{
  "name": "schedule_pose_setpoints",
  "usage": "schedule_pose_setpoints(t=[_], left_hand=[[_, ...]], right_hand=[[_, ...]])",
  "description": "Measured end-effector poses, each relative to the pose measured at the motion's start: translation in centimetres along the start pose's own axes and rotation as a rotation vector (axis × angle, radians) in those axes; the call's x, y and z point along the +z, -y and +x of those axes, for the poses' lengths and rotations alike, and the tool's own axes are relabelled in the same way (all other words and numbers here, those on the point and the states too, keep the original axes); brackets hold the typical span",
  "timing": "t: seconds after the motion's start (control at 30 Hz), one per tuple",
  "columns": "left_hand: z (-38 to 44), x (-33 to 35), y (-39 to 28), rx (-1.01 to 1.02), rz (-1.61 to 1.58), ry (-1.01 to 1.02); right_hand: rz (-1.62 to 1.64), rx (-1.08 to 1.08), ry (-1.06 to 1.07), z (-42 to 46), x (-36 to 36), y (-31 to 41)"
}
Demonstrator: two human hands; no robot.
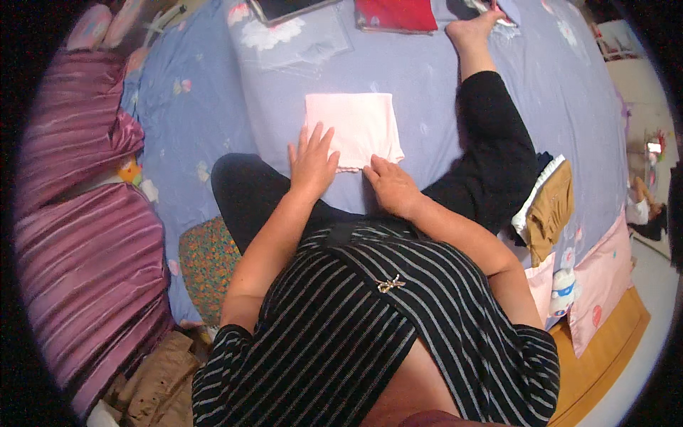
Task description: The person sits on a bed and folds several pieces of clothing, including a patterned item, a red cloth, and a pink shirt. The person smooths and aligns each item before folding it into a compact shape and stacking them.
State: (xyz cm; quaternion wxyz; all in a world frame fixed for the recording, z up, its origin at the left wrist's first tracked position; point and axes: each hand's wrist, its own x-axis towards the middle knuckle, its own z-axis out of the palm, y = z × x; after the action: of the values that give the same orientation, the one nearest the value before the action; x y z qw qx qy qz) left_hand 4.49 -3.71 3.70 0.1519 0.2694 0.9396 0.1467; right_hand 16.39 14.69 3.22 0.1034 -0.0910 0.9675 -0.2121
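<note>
A pale pink folded cloth garment lies flat in front of me on a blue flowered bed sheet. Its near edge looks ruffled. My left hand rests palm down over the garment's left side, fingers spread. At the near right corner, my right hand touches the edge with its fingertips, the palm facing down. Neither hand is closed around anything.
Toward the far edge lie a folded red cloth, a dark folded item and a clear plastic bag. Folded clothes sit right of my bent leg. Pink pillows and a small plush toy are nearer the headboard.
</note>
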Motion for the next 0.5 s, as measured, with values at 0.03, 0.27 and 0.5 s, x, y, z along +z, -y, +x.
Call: schedule_pose_setpoints(t=[0.03, 0.27, 0.5], left_hand=[[0.6, 0.1, -0.4, 0.029, 0.010, -0.090], [6.3, 2.4, -2.4, 0.213, -0.005, -0.306], [7.0, 4.5, -1.2, 0.240, 0.049, -0.344]], right_hand=[[0.063, 0.005, 0.049, 0.3, -0.5, 0.2], [0.463, 0.182, -0.243, 2.4, -1.7, -0.2], [1.095, 0.543, -0.433, 6.9, -0.5, -7.9]])
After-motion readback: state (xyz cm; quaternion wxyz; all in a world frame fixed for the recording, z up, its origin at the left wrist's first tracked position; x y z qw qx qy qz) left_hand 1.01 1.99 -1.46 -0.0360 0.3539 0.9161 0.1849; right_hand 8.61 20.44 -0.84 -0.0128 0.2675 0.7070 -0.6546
